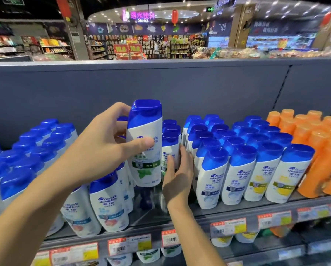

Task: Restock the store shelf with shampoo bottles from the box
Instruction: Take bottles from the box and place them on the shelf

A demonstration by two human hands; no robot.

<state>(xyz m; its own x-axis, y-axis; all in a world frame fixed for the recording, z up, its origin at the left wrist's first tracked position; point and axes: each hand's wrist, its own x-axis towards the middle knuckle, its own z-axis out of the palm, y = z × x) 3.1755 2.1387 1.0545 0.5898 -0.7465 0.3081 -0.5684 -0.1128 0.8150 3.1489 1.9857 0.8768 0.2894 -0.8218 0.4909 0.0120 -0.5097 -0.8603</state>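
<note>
The grey metal store shelf (237,212) carries rows of white blue-capped shampoo bottles (243,150) beside orange plastic bottles (318,150). The left hand (103,148) grips one white green-labelled shampoo bottle (144,143) upright, raised over a gap in the rows. The right hand (178,169) rests open-fingered against a standing green-labelled bottle (169,150).

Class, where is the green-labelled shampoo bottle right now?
The green-labelled bottle is centre frame, held by the left hand above the shelf gap, left of the right hand.
</note>
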